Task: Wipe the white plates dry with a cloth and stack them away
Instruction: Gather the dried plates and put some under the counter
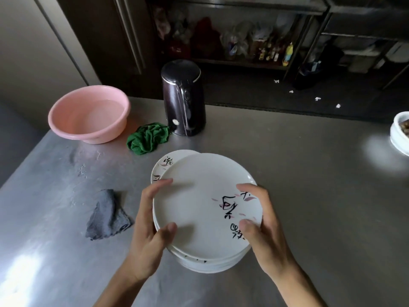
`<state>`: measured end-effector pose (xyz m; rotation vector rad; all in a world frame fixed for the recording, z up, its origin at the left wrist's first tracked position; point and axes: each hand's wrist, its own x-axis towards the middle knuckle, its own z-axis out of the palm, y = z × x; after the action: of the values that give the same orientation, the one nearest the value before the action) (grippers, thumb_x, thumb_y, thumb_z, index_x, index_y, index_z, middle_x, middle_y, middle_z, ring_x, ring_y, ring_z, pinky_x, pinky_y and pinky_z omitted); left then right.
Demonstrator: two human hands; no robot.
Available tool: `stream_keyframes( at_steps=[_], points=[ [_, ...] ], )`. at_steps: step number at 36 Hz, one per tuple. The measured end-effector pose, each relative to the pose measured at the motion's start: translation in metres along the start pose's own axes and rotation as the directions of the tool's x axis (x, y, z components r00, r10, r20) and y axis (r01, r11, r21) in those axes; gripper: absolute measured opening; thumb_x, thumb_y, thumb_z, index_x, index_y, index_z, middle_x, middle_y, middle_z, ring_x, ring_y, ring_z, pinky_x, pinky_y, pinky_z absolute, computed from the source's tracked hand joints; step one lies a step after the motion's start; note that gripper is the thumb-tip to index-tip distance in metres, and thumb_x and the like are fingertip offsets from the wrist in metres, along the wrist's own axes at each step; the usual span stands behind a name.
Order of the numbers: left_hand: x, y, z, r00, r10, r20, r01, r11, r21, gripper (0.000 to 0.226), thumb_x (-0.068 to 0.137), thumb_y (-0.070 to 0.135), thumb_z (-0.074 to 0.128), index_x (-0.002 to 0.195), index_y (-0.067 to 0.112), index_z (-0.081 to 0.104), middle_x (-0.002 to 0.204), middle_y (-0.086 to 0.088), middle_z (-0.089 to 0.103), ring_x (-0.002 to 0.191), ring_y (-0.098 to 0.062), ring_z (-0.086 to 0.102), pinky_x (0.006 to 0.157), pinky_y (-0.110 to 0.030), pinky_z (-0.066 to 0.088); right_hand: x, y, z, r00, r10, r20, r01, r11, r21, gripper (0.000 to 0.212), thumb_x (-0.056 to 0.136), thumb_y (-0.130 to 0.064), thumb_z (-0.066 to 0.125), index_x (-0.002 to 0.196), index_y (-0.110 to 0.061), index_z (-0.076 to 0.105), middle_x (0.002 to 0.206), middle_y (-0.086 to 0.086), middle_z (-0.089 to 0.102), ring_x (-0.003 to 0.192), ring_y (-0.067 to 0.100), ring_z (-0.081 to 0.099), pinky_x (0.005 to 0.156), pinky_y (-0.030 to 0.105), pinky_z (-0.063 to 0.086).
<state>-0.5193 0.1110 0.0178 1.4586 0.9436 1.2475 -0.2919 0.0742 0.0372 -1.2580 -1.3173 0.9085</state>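
A stack of white plates [199,209] with black and pink markings is held over the steel table [309,173]. My left hand [150,231] grips the stack's left rim, fingers over the top edge and thumb on the top plate. My right hand [263,227] grips the right rim the same way. Another white plate [163,165] shows behind the stack's far left edge; whether it lies on the table is unclear. A grey cloth [108,216] lies crumpled on the table left of my left hand. Farther back lies a green cloth [148,138].
A pink basin [88,114] holding water stands at the back left. A dark kettle [183,98] stands behind the green cloth. A white bowl [400,134] with food sits at the right edge. Beyond the table's far edge are a dark floor and metal shelves [243,41].
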Motion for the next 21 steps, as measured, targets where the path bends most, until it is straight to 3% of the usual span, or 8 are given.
stream_keyframes(
  at_steps=[3,6,17,21],
  points=[
    [-0.015,0.005,0.004,0.999,0.000,0.046,-0.002,0.999,0.034,0.066,0.080,0.030,0.059,0.144,0.020,0.046,0.141,0.017,0.052,0.130,-0.006,0.052,0.104,-0.017,0.044,-0.016,0.004,0.000,1.000,0.012,0.015,-0.013,0.999,0.033,0.059,0.075,-0.036,0.054,0.132,-0.021,0.051,0.126,-0.009,0.056,0.119,0.014,0.050,0.093,0.015,0.041],
    [-0.029,0.006,0.003,0.997,-0.009,0.077,0.004,0.999,0.053,0.067,0.081,0.028,0.057,0.143,0.006,0.042,0.141,0.021,0.052,0.130,0.001,0.051,0.103,-0.010,0.041,-0.032,0.008,0.004,1.000,0.028,0.013,-0.028,0.997,0.067,0.061,0.076,-0.036,0.055,0.134,-0.018,0.049,0.126,-0.013,0.057,0.117,0.007,0.051,0.092,0.014,0.043],
    [-0.075,0.008,-0.022,0.999,-0.018,0.040,0.016,0.998,0.065,0.065,0.083,0.032,0.058,0.142,0.009,0.046,0.138,0.014,0.053,0.128,-0.007,0.053,0.103,-0.014,0.041,-0.077,0.008,0.036,0.999,0.030,-0.020,-0.029,0.999,0.044,0.059,0.074,-0.032,0.053,0.131,-0.018,0.051,0.128,-0.014,0.056,0.117,0.008,0.050,0.094,0.015,0.041],
    [-0.098,0.016,-0.038,1.000,0.016,0.007,-0.017,0.995,0.101,0.064,0.082,0.032,0.056,0.141,0.011,0.046,0.139,0.019,0.052,0.128,-0.003,0.051,0.104,-0.014,0.039,-0.095,-0.002,0.054,0.999,0.038,-0.011,-0.038,0.997,0.064,0.059,0.072,-0.030,0.054,0.130,-0.024,0.052,0.125,-0.011,0.058,0.115,0.011,0.052,0.094,0.019,0.043]
  ],
)
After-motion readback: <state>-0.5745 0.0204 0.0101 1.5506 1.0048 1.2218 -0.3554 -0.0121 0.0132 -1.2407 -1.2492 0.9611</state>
